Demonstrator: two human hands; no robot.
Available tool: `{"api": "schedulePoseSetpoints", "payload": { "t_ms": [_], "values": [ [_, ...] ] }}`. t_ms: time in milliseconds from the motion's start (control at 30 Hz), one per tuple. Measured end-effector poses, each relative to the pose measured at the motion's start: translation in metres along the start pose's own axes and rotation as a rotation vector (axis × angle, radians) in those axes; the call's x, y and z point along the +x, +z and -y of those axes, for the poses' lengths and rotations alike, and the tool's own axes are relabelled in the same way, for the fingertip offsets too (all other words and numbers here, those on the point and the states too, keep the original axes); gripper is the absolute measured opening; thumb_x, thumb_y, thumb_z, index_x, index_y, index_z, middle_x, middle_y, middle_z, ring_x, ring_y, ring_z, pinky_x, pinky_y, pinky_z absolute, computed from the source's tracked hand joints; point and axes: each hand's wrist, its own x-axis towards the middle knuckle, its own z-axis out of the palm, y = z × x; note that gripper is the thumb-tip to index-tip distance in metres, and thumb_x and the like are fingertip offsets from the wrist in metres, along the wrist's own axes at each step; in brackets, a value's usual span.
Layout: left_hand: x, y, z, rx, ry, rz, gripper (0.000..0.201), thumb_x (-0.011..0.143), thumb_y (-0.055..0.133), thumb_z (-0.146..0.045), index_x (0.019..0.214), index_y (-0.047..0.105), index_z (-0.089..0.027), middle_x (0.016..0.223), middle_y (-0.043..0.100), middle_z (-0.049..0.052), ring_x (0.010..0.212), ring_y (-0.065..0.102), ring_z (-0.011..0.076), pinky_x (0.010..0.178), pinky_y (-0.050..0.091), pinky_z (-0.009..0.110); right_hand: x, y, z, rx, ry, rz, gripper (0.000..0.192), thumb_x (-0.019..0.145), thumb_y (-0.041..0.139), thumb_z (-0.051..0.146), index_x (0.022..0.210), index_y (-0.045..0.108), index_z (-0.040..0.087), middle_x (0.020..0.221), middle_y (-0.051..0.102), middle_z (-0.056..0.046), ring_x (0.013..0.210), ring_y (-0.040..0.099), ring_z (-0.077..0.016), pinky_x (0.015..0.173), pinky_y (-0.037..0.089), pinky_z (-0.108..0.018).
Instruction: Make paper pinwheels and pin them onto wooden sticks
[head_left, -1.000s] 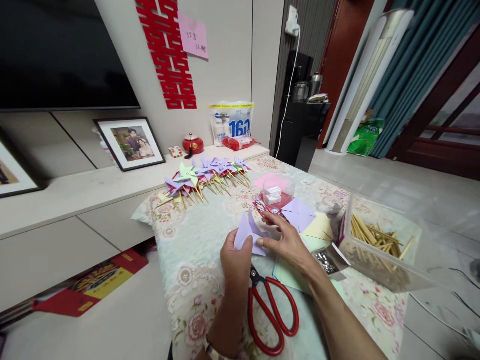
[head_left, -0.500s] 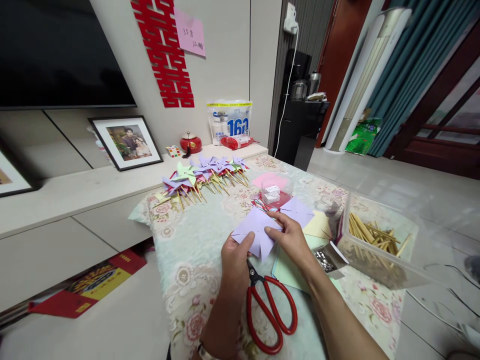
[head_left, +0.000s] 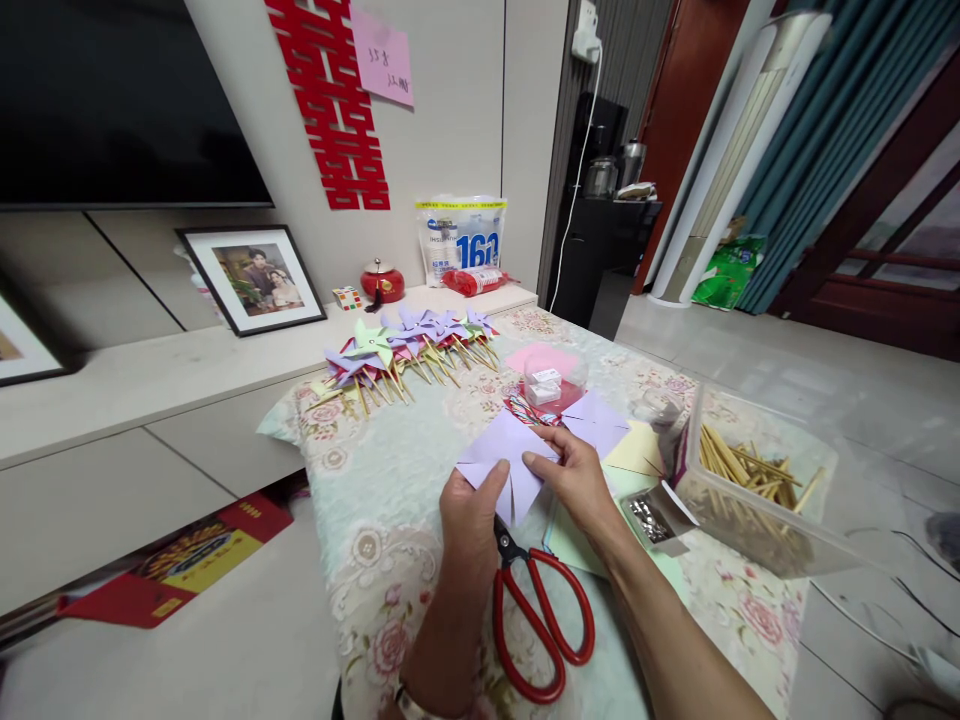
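Note:
Both my hands hold a lilac paper square with cut slits just above the flowered tablecloth. My left hand pinches its near left corner; my right hand grips its right side, thumb on top. Red-handled scissors lie on the cloth directly below my hands. More lilac, yellow and green paper sheets lie to the right of my right hand.
A row of finished paper pinwheels on sticks lies at the table's far side. A clear box of wooden sticks stands right, a small clear tub and pink paper behind. A TV bench with framed photos runs along the left.
The lilac paper was folded up between my hands a second ago; now it is spread open and flat. My hands stay in much the same place.

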Motion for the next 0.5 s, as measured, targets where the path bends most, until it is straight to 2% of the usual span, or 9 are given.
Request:
{"api": "schedulePoseSetpoints", "payload": {
  "t_ms": [133,233,500],
  "values": [
    [-0.0002,0.0005,-0.0011,-0.012,-0.004,0.001,0.052,0.064,0.085,-0.027,0.109,0.064,-0.013,0.094,0.078,0.01,0.081,0.074,0.0241,0.081,0.055,0.038,-0.0002,0.0015,-0.0017,-0.033,-0.037,-0.056,0.035,0.065,0.077,0.03,0.098,0.072,0.019,0.095,0.078,-0.006,0.086,0.072,-0.0256,0.078,0.056,-0.037],
    [0.0001,0.0011,-0.0008,-0.01,0.01,0.008,0.055,0.064,0.085,-0.026,0.113,0.063,-0.013,0.098,0.078,0.01,0.083,0.074,0.0237,0.083,0.056,0.038,-0.0016,0.0029,-0.0017,-0.035,-0.05,-0.084,0.033,0.066,0.076,0.031,0.096,0.072,0.019,0.092,0.078,-0.005,0.082,0.072,-0.0246,0.074,0.056,-0.035],
    [0.0088,-0.0078,0.0084,0.102,0.078,-0.045,0.059,0.062,0.085,-0.025,0.115,0.062,-0.014,0.097,0.077,0.01,0.081,0.073,0.0244,0.08,0.057,0.04,-0.0035,0.0052,-0.0045,-0.097,-0.055,-0.028,0.027,0.069,0.075,0.032,0.093,0.071,0.019,0.089,0.077,-0.005,0.079,0.07,-0.0241,0.07,0.056,-0.034]
  ]
}}
